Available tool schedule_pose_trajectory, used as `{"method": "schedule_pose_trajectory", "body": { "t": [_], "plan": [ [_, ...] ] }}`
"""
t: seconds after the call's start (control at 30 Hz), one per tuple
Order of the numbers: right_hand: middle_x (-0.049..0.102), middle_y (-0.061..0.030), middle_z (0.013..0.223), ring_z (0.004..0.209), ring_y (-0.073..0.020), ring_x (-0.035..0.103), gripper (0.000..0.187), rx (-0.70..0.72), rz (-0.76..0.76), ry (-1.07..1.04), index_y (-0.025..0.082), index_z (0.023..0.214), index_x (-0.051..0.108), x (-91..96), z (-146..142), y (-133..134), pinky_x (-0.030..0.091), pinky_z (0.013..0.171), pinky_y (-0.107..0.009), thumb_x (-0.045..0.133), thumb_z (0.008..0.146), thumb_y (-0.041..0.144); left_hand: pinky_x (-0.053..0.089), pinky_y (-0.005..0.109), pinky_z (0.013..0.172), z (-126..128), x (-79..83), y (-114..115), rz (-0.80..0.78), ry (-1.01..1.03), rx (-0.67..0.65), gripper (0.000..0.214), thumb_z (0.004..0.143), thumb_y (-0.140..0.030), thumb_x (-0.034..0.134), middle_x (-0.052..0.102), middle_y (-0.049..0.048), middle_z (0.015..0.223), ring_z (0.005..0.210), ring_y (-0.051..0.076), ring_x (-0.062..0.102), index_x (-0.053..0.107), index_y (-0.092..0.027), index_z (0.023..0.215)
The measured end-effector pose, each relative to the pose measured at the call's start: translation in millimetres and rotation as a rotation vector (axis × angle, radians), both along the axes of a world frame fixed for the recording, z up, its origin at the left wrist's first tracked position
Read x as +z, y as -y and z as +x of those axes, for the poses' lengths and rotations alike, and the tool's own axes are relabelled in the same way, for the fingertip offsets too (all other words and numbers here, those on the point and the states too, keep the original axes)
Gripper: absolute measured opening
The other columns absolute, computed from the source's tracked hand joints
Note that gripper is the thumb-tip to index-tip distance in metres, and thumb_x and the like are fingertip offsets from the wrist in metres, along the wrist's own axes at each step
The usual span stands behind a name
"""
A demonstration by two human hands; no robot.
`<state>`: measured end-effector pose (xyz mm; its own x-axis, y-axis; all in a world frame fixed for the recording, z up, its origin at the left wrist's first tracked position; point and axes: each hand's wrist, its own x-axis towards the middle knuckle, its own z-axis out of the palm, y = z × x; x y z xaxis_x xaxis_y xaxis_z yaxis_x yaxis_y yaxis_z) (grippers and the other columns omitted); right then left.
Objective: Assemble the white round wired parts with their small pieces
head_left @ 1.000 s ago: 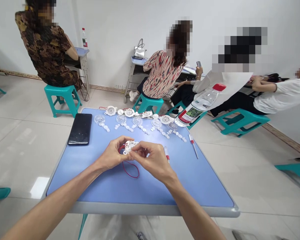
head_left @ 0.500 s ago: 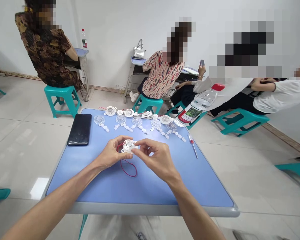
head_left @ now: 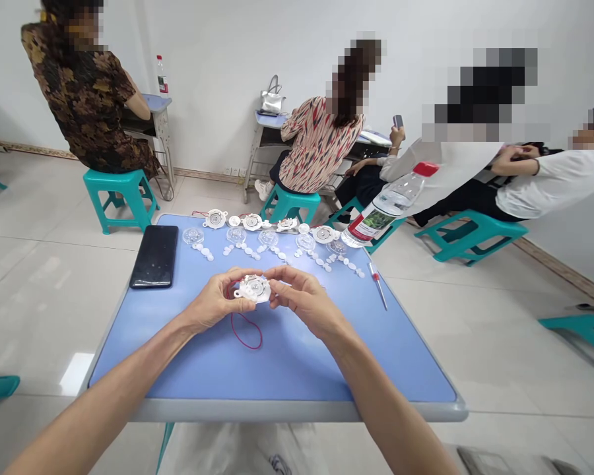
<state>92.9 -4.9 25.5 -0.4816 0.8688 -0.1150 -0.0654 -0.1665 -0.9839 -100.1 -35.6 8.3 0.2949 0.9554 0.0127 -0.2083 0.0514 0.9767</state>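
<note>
My left hand is closed on the left side of a round white plastic part with side tabs and a ringed centre, held above the blue table. A red wire loops down below it. On the part's right edge, the fingers of my right hand are pinched; their tips are partly hidden. Beyond my hands lie several clear round covers with small white discs, and behind them a row of similar white parts.
A black phone lies at the table's left edge. A screwdriver rests near the right edge, below a tilted-looking water bottle. Several people sit on green stools at other desks ahead.
My right hand has shifted from the front of the white part to its right edge, and the ringed centre shows more fully. The view has swung slightly to the right.
</note>
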Motion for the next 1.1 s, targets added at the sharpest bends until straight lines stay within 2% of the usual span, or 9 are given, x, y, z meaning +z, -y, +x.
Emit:
{"method": "schedule_pose_trajectory", "body": {
  "t": [0.17, 0.33, 0.53, 0.8, 0.93, 1.1],
  "plan": [
    [0.062, -0.001, 0.087, 0.067, -0.0098, 0.055, 0.03, -0.028, -0.081, -0.038, 0.018, 0.088, 0.065, -2.8, -4, 0, 0.052, 0.063, -0.027, 0.077, 0.07, 0.04, 0.046, 0.025, 0.077, 0, 3.8, 2, 0.04, -0.035, -0.016, 0.057, 0.064, -0.028, 0.082, 0.059, 0.0051, 0.102, 0.091, 0.018, 0.056, 0.068, -0.019, 0.118],
    [0.06, 0.0012, 0.082, 0.066, -0.0094, 0.055, 0.031, -0.069, -0.101, -0.07, 0.019, 0.086, 0.063, -4.3, -6, 0, 0.051, 0.061, -0.026, 0.079, 0.068, 0.038, 0.047, 0.027, 0.082, -1, -2.4, 2, 0.036, -0.032, -0.031, 0.067, 0.067, -0.027, 0.081, 0.062, 0.0067, 0.108, 0.095, 0.019, 0.059, 0.058, -0.019, 0.13],
    [0.059, 0.0027, 0.08, 0.065, -0.009, 0.055, 0.03, -0.08, -0.113, -0.115, 0.019, 0.08, 0.058, -4.6, -9, 3, 0.051, 0.064, -0.026, 0.079, 0.068, 0.037, 0.045, 0.033, 0.093, 2, -9.1, 5, 0.144, -0.238, 0.109, 0.074, 0.065, -0.028, 0.083, 0.061, 0.0089, 0.118, 0.108, 0.024, 0.058, 0.052, -0.019, 0.131],
    [0.058, 0.0037, 0.078, 0.064, -0.0092, 0.055, 0.03, -0.078, -0.126, -0.158, 0.02, 0.078, 0.055, -7.1, -11, 4, 0.051, 0.066, -0.027, 0.079, 0.069, 0.035, 0.045, 0.034, 0.089, 9, -7.7, 9, 0.339, -0.463, 0.277, 0.048, 0.071, -0.033, 0.079, 0.061, 0.0057, 0.108, 0.1, 0.022, 0.059, 0.057, -0.02, 0.113],
    [0.057, 0.0038, 0.079, 0.066, -0.0094, 0.056, 0.028, -0.085, -0.137, -0.186, 0.02, 0.078, 0.055, -9.1, -11, 4, 0.051, 0.066, -0.026, 0.079, 0.069, 0.032, 0.045, 0.032, 0.085, 10, -8.8, 10, 0.422, -0.508, 0.295, 0.042, 0.075, -0.035, 0.076, 0.061, 0.0047, 0.103, 0.095, 0.02, 0.059, 0.057, -0.02, 0.109],
    [0.057, 0.0039, 0.077, 0.063, -0.009, 0.055, 0.023, -0.052, -0.156, -0.192, 0.02, 0.077, 0.056, -9.9, -10, 3, 0.05, 0.063, -0.026, 0.077, 0.07, 0.028, 0.045, 0.031, 0.083, 12, -9.0, 11, 0.43, -0.539, 0.292, 0.038, 0.076, -0.033, 0.075, 0.061, 0.0035, 0.099, 0.091, 0.019, 0.059, 0.056, -0.019, 0.106]
  ]
}}
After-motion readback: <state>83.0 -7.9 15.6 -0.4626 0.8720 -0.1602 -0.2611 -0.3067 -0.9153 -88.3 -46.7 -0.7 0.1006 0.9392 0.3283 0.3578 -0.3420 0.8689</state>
